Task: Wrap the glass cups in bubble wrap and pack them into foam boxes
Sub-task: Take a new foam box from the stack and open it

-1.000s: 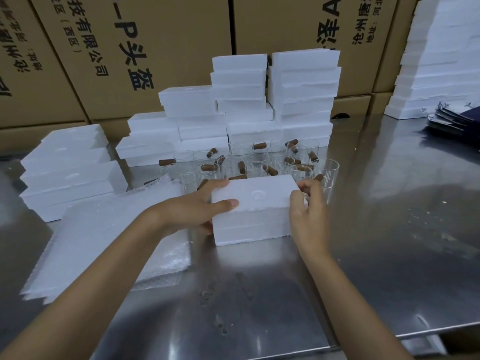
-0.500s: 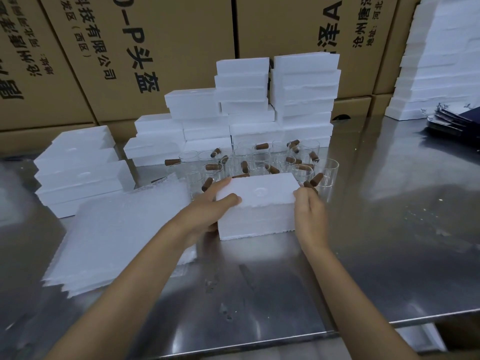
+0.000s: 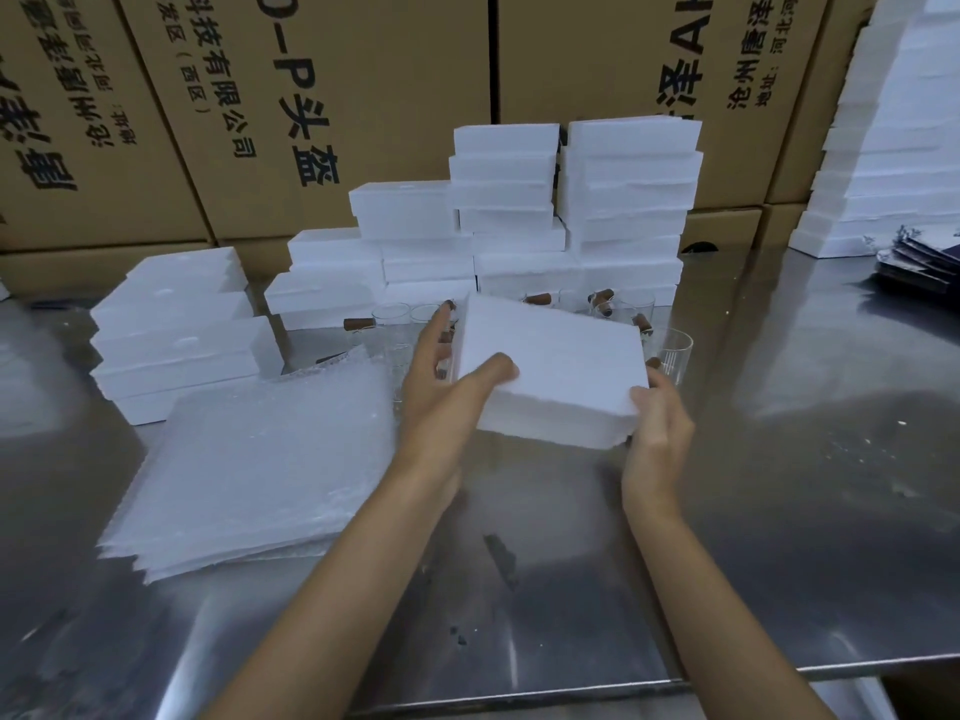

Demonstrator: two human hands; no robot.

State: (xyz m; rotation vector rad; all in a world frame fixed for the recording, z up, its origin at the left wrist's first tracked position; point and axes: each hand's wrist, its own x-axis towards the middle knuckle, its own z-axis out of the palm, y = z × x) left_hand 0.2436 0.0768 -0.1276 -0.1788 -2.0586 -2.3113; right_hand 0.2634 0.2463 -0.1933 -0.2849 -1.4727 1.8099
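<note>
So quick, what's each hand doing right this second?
Left hand: closed on the foam box, thumb on top, holding it tilted.
Right hand: gripping the same foam box at its near right corner.

There is one view only, from a wide-angle camera worn on the person's head, looking forward and down across the steel table [image 3: 779, 511]. It sits close: both forearms enter from 6 o'clock and the left hand [image 3: 441, 392] and right hand [image 3: 657, 423] lie near the frame's centre. Toward 12 o'clock the view reaches the cardboard cartons [image 3: 363, 96] behind the table. Straight edges bow near the borders.
</note>
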